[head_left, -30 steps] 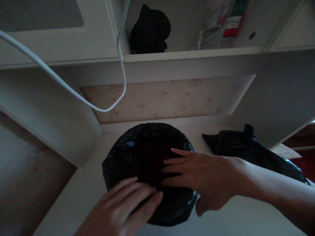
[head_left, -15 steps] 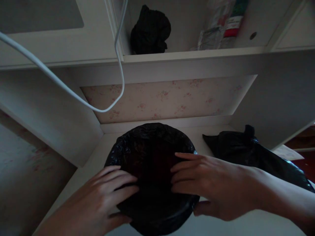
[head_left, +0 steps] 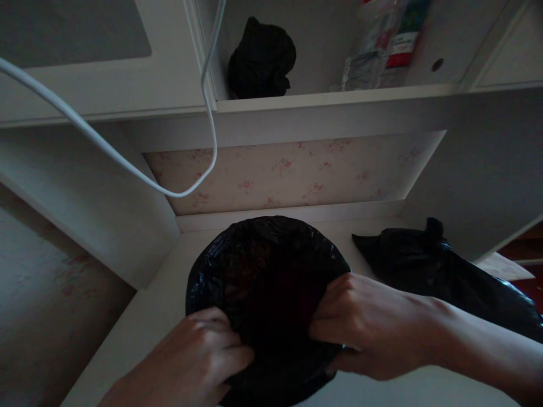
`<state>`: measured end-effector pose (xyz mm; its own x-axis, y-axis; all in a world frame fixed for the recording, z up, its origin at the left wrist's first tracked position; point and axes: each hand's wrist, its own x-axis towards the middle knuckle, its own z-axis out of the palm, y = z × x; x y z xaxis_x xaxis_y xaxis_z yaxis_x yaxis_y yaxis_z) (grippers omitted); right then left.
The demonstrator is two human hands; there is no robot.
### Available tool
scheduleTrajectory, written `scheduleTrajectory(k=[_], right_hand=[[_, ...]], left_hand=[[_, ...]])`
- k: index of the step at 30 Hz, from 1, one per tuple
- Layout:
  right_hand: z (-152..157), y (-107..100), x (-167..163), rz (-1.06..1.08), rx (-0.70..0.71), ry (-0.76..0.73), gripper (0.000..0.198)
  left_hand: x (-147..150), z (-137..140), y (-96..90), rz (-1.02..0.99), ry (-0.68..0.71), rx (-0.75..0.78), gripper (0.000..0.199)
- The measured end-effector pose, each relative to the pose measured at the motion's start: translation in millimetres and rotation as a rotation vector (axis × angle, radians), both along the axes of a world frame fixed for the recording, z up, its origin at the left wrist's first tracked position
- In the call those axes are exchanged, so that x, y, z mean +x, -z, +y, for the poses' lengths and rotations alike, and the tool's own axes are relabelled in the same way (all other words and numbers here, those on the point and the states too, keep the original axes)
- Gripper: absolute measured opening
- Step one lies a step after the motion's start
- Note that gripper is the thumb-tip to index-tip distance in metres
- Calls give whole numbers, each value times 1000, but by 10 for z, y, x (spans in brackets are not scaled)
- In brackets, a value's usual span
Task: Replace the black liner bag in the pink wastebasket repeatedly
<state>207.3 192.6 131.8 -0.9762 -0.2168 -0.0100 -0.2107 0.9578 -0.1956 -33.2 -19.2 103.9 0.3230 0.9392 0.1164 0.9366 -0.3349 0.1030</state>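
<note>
A round bin lined with a black bin bag (head_left: 271,232) stands on the white surface in front of me, its mouth facing up. The bag is folded out over the rim, and the inside is dark. My left hand (head_left: 216,345) grips the rim at the near left, fingers curled inward over the bag with the thumb outside. At the right side of the rim, my right hand (head_left: 356,328) is closed the same way, fingertips hidden inside. Bag and rim lie between fingers and thumb on both sides.
A knotted black plastic bag (head_left: 424,260) lies to the right on the white surface (head_left: 373,390). A bundled black bag (head_left: 263,59) and clear plastic packaging (head_left: 369,62) sit on the shelf above. A white cable (head_left: 127,161) hangs across the upper left.
Both hands have gone from outstretched fingers over the rim to fingers curled round it. The bin appears shifted slightly right, and the view has moved a little.
</note>
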Motion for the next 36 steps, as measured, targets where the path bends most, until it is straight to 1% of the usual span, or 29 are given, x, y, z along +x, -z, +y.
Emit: scheduleTrajectory(k=[1,2,3,4,5,6,7,8,9,11,12,14,17,20,21,23,25,27,28,30,32,34,36], right_hand=[[-10,-32,22,15,-40,-11,19],[-10,-57,35,25,-65,-13,28],[4,-70,39,36,-73,-5,38],[32,-69,33,49,-61,14,45],[70,-53,17,70,-34,30,47],[116,-24,-6,99,4,44,43],[164,13,-36,133,47,50,34],[207,53,-68,166,92,46,25],[239,92,-100,194,134,37,20],[253,154,-154,236,196,14,20],[231,174,-172,246,208,5,21],[137,202,-189,248,193,-10,20],[-68,242,-182,274,151,-16,21],[-224,261,-170,342,78,-43,28],[-247,249,-164,351,38,-55,30],[-247,191,-139,336,-43,-76,34],[-199,109,-92,296,-110,-79,38],[-127,34,-28,262,-176,-64,52],[-91,6,5,256,-205,-47,60],[-28,-31,61,266,-249,-10,66],[11,-49,84,273,-270,16,66],[27,-56,60,229,-266,27,69],[27,-53,-14,161,-248,12,73]], left_hand=[[-132,-39,-20,46,0,32,48],[-257,-82,-26,117,-31,89,56],[-362,-125,-22,200,-45,180,63],[-433,-162,-13,278,-96,283,65],[-461,-189,-5,337,-140,362,63],[-438,-199,-3,379,-157,383,58],[-366,-190,-11,386,-148,401,53],[-252,-161,-27,365,-104,406,52],[-107,-113,-47,311,-31,435,51],[211,19,-73,177,15,528,40],[358,90,-70,110,5,589,36],[588,216,-25,46,-28,658,31],[777,320,98,25,-89,728,34],[837,331,183,33,-163,742,46],[830,324,193,40,-160,727,49],[756,306,190,38,-87,681,52],[591,284,171,-6,10,630,54],[341,252,146,-90,69,570,59],[199,228,132,-132,68,536,61],[-60,163,92,-184,2,480,55],[-203,86,29,-198,-115,479,42],[-164,28,-48,-199,-203,530,37],[42,18,-103,-158,-157,594,36]])
